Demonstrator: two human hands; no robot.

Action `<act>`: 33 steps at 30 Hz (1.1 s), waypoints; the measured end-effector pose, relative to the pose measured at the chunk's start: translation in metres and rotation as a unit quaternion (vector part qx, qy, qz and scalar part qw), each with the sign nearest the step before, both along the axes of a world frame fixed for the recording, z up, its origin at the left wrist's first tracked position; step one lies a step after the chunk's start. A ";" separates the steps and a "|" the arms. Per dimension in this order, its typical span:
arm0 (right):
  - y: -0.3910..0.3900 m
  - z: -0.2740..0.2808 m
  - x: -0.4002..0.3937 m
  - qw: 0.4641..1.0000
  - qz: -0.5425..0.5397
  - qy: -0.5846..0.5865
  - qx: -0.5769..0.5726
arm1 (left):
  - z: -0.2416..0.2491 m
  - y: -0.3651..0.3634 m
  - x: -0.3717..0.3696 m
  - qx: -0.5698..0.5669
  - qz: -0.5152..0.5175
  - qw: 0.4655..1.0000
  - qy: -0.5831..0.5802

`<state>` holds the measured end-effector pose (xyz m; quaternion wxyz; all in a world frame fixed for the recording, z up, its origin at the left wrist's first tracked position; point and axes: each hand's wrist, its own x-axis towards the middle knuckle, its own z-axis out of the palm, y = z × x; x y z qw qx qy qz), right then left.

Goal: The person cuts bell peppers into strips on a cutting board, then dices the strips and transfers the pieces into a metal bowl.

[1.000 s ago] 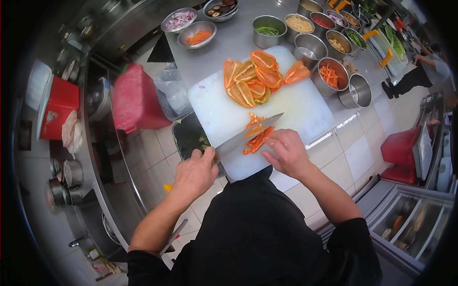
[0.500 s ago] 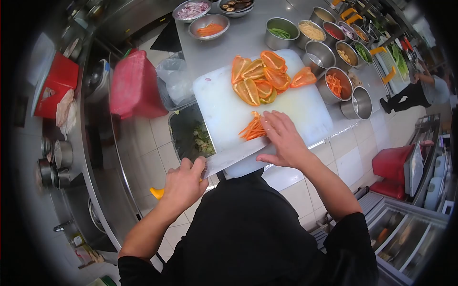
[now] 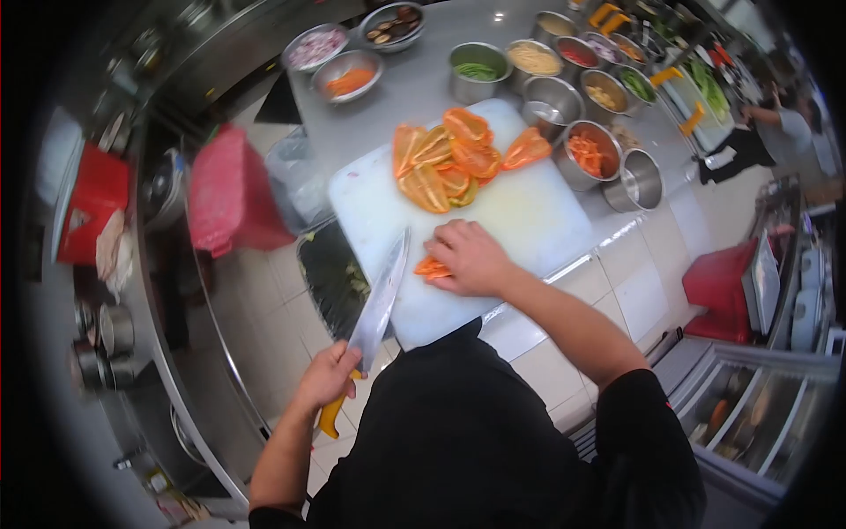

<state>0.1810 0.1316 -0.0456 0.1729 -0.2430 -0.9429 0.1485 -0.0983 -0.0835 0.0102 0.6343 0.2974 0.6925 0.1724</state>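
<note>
My left hand [image 3: 329, 376] is wrapped round the yellow handle of a large knife [image 3: 381, 295], whose blade points up and away over the left edge of the white cutting board [image 3: 538, 207]. On the board, my right hand [image 3: 471, 257] is closed over a small bunch of orange pepper strips [image 3: 430, 267], its fingers curled round them. Beyond both hands lies a pile of orange pepper halves [image 3: 423, 167], with one more piece [image 3: 526, 150] at its right.
Metal pots stand right of the board, one with orange strips [image 3: 589, 156], another bare inside [image 3: 636, 181]. Bowls [image 3: 347, 76] sit at the back left. Left are a dark bin [image 3: 330, 278] and a red container [image 3: 233, 194]. A person [image 3: 787, 132] is at far right.
The knife has swung away from the strips to the board's left side, its tip now pointing forward. My right hand has closed over the strips. The whole view has shifted slightly.
</note>
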 end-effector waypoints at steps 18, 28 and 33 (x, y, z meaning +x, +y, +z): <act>0.084 0.095 0.129 0.894 -0.446 -0.031 0.038 | 0.105 0.185 0.171 0.112 -0.265 0.954 -0.087; 0.181 0.115 0.184 0.882 -0.422 -0.125 -0.172 | 0.090 0.165 0.116 0.060 -0.213 0.972 -0.075; 0.184 0.077 0.182 0.922 -0.327 -0.178 -0.108 | 0.061 0.117 0.081 0.027 -0.150 0.987 -0.047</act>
